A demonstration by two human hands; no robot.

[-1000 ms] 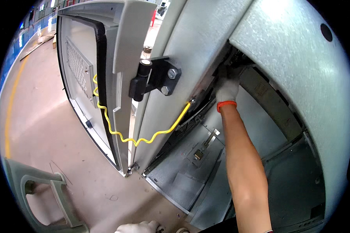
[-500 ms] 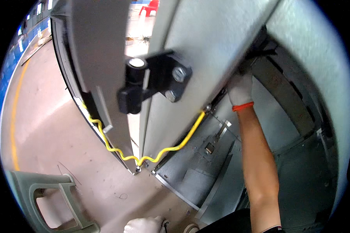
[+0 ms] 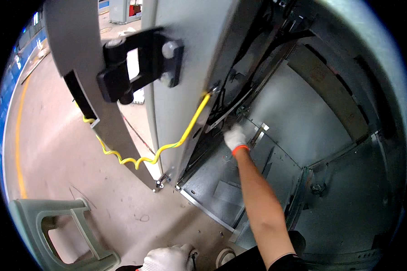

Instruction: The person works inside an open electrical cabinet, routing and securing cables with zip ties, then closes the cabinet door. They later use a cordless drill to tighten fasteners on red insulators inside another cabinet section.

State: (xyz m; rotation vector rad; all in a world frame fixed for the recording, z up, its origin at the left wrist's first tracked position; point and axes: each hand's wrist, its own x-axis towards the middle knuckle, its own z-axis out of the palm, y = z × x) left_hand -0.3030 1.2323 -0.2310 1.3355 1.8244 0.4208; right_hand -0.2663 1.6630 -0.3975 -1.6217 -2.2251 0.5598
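My right hand [image 3: 235, 137], in a white glove with an orange cuff, reaches inside a grey metal cabinet [image 3: 192, 54]. It is close to the lower inner edge of the door post, beside dark wiring [image 3: 219, 106]; its fingertips are blurred against the dark parts. Low in the picture my left hand [image 3: 167, 259], also gloved in white, is curled; a small dark thing at its right side is too little to name. A wavy yellow wire [image 3: 167, 147] runs from the post to the cabinet door [image 3: 83, 49]. Above it a black hinge [image 3: 142, 63] joins door and post.
A grey-green plastic stool [image 3: 54, 205] stands at the lower left. Inside the cabinet floor, a small metal bracket [image 3: 260, 131] sticks up beyond my right hand. The metal sill [image 3: 208, 210] edges the opening. Thin wire scraps [image 3: 142, 218] lie on the floor.
My right hand has come down and to the left from higher inside the cabinet. My view has shifted, so the hinge and yellow wire sit further left. More of my left hand shows.
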